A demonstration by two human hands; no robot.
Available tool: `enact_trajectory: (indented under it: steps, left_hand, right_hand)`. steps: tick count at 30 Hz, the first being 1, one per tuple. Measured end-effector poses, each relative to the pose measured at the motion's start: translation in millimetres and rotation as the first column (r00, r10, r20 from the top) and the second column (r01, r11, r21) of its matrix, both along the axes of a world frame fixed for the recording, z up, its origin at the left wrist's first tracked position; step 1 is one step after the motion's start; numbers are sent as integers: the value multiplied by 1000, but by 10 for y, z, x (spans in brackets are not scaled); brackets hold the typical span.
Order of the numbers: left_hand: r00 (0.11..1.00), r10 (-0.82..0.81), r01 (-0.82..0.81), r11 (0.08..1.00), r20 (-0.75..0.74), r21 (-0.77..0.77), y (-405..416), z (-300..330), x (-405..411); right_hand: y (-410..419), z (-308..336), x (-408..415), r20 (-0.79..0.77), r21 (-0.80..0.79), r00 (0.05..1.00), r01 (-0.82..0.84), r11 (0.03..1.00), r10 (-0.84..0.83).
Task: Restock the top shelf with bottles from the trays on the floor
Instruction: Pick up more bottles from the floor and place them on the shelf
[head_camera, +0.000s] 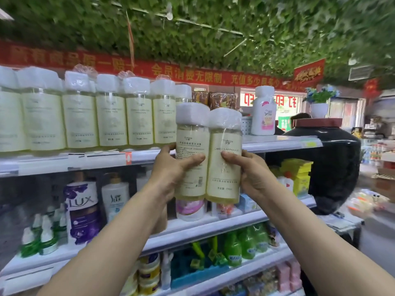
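I hold two tall clear bottles of yellowish liquid with white caps and cream labels side by side in front of the top shelf (277, 143). My left hand (171, 169) grips the left bottle (191, 135), thumb across its label. My right hand (250, 171) grips the right bottle (224, 146) the same way. Both bottles are upright, their caps above the shelf edge and their bases below it. A row of several matching bottles (111, 116) stands on the top shelf to the left. The floor trays are out of view.
A white and pink bottle (263, 112) and a small perforated white basket (246, 124) stand on the top shelf to the right. A big black jar (333, 167) sits at the shelf's right end. Lower shelves hold Lux bottles (82, 212) and green spray bottles (245, 242).
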State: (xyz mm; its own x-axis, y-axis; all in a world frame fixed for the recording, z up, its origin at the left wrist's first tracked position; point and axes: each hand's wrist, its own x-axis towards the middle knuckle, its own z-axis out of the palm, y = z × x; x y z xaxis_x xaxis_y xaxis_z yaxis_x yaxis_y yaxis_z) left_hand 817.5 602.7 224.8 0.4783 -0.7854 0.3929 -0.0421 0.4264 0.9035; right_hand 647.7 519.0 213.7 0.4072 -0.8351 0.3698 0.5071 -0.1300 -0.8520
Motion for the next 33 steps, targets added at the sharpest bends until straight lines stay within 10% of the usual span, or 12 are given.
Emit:
enact_trajectory:
  steps: [12,21,33]
  left_hand:
    - [945,-304,296,952,-121,-80,-396,80,190]
    - [947,-243,217,966,-212,-137,-587,279,30]
    - [990,19,-15,1000,142,-25,-832,523,-202]
  right_hand:
    - [-530,114,23,6,-35,998,-55,998,55]
    - [-876,431,-39,-58,-79,988,-147,986,143]
    - [-1298,732,-143,-102,-104,944,-324,940,314]
